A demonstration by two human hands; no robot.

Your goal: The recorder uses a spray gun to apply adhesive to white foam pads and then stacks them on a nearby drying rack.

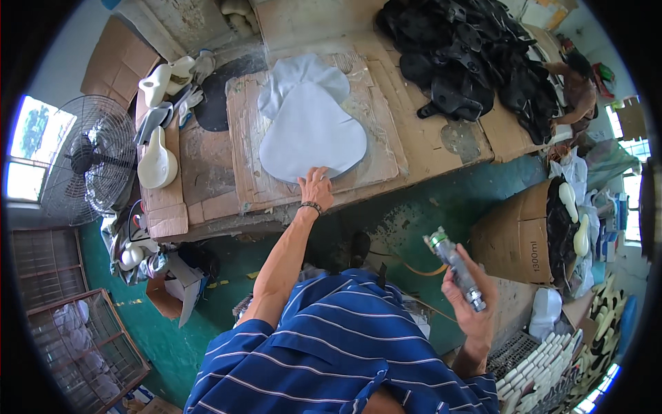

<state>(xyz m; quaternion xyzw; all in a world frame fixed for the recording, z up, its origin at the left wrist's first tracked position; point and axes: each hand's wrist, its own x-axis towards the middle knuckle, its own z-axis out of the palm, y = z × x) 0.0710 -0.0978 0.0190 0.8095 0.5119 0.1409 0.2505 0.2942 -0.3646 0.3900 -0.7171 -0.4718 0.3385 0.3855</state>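
Observation:
A white pear-shaped pad (314,131) lies on a glue-stained cardboard sheet on the workbench, its wide end toward me. Beyond its narrow end, a crumpled light-grey fabric piece (303,72) sticks out from under it. My left hand (316,189) touches the pad's near edge with the fingers apart and slightly bent; a dark bracelet circles the wrist. Off to the right, in front of the bench, my right hand (472,293) is wrapped round a grey metal spray gun (455,268) with a green ring near its tip. The tip points away from me, up and left.
Black molded pieces (469,58) are heaped at the bench's far right, where another person (576,90) works. Cream saddle-shaped shells (158,165) and gloves lie at the left end, beside a large fan (86,155). A tall cardboard box (514,231) stands right; an orange-brown hose (414,268) hangs nearby.

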